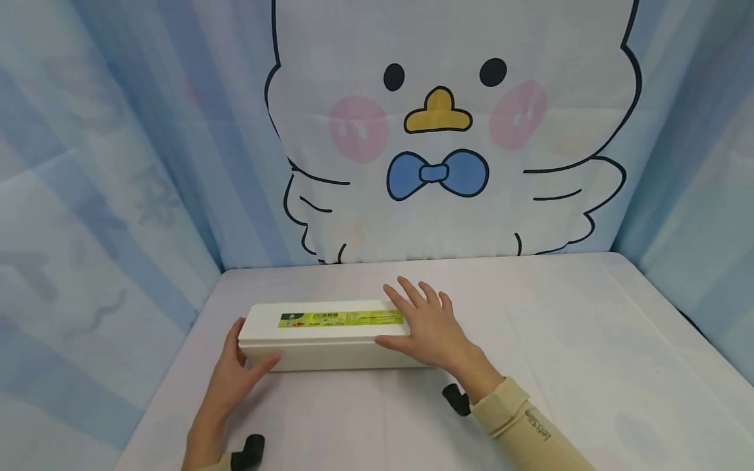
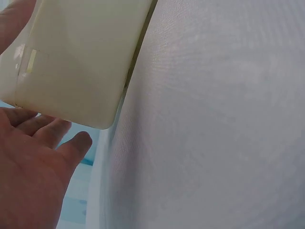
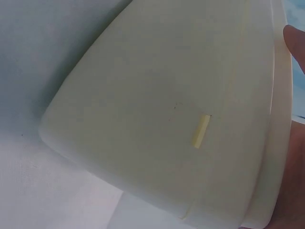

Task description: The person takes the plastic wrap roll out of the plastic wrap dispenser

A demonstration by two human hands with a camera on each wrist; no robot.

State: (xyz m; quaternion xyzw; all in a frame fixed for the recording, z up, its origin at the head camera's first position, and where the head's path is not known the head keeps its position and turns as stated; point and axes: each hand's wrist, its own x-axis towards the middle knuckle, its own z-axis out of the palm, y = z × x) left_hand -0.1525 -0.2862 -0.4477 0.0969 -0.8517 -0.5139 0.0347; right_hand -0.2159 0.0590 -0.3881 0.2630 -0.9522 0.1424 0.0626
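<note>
white box | long, lid on | yellow-green label on top | lying on tabletop

Your smooth plastic box on a cloth-covered counter
You see a soft sheen on the box and a slick-looking label; the covering cloth is matt, finely textured; past the counter's far edge the backdrop is smooth printed fabric; your sleeve is matt cloth.
</note>
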